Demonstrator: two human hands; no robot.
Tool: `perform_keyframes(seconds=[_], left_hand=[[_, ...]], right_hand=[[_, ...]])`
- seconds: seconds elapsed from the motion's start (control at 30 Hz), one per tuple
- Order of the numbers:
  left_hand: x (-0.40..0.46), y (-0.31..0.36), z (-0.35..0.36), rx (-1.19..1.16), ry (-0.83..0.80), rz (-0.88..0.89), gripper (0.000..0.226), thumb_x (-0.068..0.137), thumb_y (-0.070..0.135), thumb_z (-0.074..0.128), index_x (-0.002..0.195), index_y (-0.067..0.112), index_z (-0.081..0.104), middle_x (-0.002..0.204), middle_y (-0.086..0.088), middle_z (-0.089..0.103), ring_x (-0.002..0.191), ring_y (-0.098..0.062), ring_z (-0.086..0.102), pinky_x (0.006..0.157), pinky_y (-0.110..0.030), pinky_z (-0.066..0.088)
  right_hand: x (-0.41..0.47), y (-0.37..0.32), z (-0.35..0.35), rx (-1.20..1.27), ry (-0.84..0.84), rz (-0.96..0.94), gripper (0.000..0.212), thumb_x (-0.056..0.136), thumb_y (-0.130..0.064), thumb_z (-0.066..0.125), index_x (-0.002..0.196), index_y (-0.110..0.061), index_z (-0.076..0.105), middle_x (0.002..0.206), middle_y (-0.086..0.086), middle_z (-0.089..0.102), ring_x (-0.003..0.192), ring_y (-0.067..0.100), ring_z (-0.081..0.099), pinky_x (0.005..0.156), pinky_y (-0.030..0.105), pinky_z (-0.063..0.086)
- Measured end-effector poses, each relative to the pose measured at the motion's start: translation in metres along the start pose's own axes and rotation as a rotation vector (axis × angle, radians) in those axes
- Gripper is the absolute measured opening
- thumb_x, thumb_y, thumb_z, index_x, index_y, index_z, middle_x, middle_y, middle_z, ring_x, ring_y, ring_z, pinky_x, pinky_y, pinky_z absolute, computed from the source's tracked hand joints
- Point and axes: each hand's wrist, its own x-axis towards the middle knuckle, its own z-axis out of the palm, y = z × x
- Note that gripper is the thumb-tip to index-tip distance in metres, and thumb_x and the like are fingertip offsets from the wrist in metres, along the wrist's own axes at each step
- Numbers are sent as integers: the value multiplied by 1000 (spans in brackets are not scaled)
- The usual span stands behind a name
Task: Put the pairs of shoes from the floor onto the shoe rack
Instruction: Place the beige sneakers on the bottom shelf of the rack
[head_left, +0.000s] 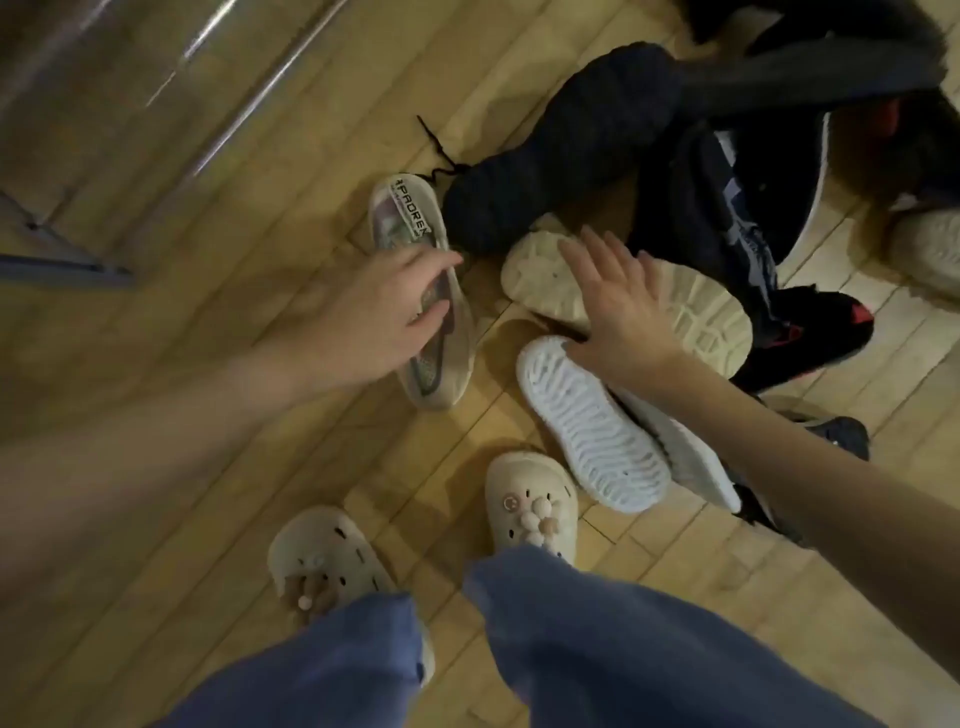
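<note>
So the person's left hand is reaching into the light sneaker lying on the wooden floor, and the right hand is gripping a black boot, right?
Not quite. The head view shows the right hand held flat and open over the upturned cream sole, gripping nothing. The rest holds: the left hand is at the light sneaker on the wooden floor.

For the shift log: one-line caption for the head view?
Left hand grips a pale sneaker while open right hand reaches over an upturned cream sole on the wooden floor.

Wooden plank floor (218, 291), blue trouser legs (597, 649), cream clogs (532, 506) worn
</note>
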Motion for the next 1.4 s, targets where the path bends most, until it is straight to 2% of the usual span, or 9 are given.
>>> perform_keyframes(seconds=[0.17,0.33,0.53,0.7,0.87,1.0,1.13,1.23,1.4], left_hand=[[34,-35,18,79,123,185,36,94,12,51,130,10,53,119,-3,62,110,-11,54,93,-16,38],[54,-50,23,77,217,282,35,91,8,57,125,9,57,114,0,64,101,-8,58,89,-16,43],[54,-59,-10,19,382,224,38,89,9,59,127,9,56,114,-1,65,98,-8,60,82,-17,49],[42,-64,-39,-407,542,-37,22,89,2,58,108,12,63,93,-4,70,84,-16,67,78,-32,54],[26,-52,-42,-536,492,-150,17,91,1,52,98,11,64,89,-4,71,78,-17,65,72,-31,53],[22,-41,-34,-598,421,-191,14,91,3,54,95,11,65,90,-5,72,80,-18,67,76,-33,53],[18,-28,-26,-526,297,-165,11,91,12,57,97,15,65,92,-2,72,88,-18,69,74,-30,54],[11,-24,-29,-547,176,-165,13,91,27,58,99,20,66,96,-1,71,90,-16,68,77,-31,54],[-3,-35,-34,-822,29,-250,59,77,53,53,118,13,62,113,-7,71,103,-22,67,84,-34,52]], right_hand=[[31,3,21,-139,103,15,96,77,-50,70,150,-19,18,149,13,34,136,34,34,116,50,17],[41,6,17,-270,132,17,94,71,-40,75,148,-27,23,127,8,52,115,32,53,98,46,38],[36,-3,-22,134,16,17,98,57,-48,85,143,-30,40,131,-7,52,121,15,51,94,31,47],[34,-3,-53,471,97,-34,97,54,-25,92,139,-28,46,118,-4,51,114,13,48,87,27,45],[32,-4,-59,748,107,66,80,59,-23,89,132,-26,56,113,4,62,102,20,61,79,31,53],[32,-8,-62,1249,-52,196,35,75,-30,68,104,-10,66,89,10,66,72,21,65,60,27,53],[29,-11,-60,1603,-6,251,40,82,-41,55,95,-4,64,68,9,67,52,21,66,56,24,52],[33,-26,-68,1874,101,89,30,84,-35,51,80,-7,61,68,5,61,54,19,62,60,27,50],[40,-53,-81,2009,45,-248,31,86,-27,40,93,-3,59,81,9,64,75,25,62,73,32,54]])
